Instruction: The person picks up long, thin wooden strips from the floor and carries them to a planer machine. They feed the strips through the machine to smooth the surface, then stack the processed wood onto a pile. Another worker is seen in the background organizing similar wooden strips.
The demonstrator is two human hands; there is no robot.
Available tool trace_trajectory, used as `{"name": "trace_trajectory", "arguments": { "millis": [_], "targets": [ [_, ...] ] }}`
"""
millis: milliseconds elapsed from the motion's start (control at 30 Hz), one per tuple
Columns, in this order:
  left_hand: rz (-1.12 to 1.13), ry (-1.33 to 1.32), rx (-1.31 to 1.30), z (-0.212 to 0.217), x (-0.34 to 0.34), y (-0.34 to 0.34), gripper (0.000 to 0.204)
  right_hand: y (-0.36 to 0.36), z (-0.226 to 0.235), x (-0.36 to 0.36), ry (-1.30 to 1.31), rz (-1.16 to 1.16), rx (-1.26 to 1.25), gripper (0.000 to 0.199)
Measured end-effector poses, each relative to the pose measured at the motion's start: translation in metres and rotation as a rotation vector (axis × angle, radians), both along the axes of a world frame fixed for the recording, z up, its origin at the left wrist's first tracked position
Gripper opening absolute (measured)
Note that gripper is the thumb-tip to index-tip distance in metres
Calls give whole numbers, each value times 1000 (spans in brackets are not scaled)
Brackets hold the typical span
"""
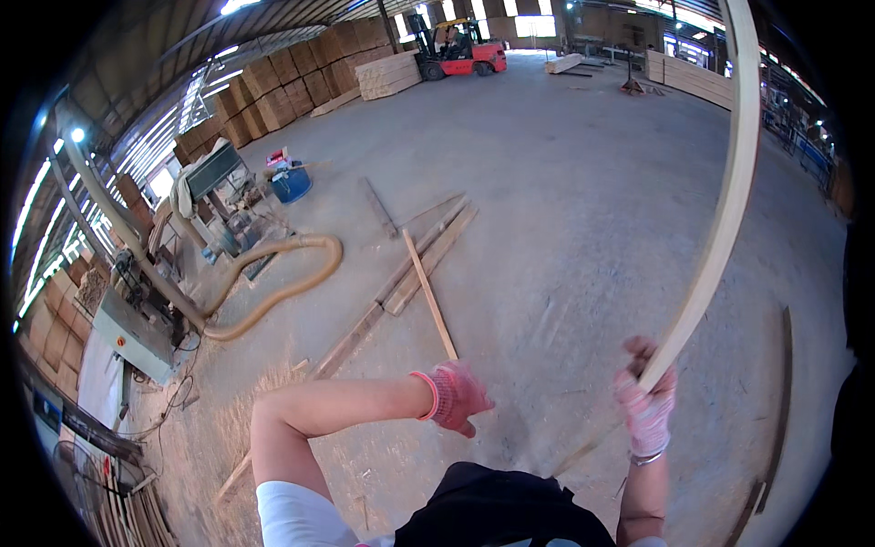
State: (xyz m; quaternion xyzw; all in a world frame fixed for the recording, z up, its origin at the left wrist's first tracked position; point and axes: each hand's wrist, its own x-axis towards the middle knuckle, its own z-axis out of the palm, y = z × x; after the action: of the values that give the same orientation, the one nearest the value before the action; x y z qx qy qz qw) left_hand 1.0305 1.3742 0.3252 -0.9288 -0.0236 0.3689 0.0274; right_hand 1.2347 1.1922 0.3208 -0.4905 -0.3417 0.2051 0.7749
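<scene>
Long pale slat (729,210) stands upright at right, curving up past the top edge; its lower end sits in the right hand (645,401), pink glove, grip closed around the slat. Left hand (456,394), also pink-gloved, hangs free over the floor (583,201) near centre, fingers loosely curled, holding nothing. Just beyond it, loose boards (421,264) lie crossed on the concrete floor. Further left, a tan dust hose (283,283) snakes to a machine (137,319). Lumber stacks (301,87) and a red forklift (460,50) stand at the far end.
</scene>
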Motion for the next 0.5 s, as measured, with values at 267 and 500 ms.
{"name": "trace_trajectory", "arguments": {
  "millis": [267,500],
  "targets": [
    [236,-237,-159,-44,7,20,67,-10,20,35,-63,-14,-161,48],
    [1047,-505,-919,-231,-26,-4,68,0,-12,33,69,105,-282,41]
  ]
}}
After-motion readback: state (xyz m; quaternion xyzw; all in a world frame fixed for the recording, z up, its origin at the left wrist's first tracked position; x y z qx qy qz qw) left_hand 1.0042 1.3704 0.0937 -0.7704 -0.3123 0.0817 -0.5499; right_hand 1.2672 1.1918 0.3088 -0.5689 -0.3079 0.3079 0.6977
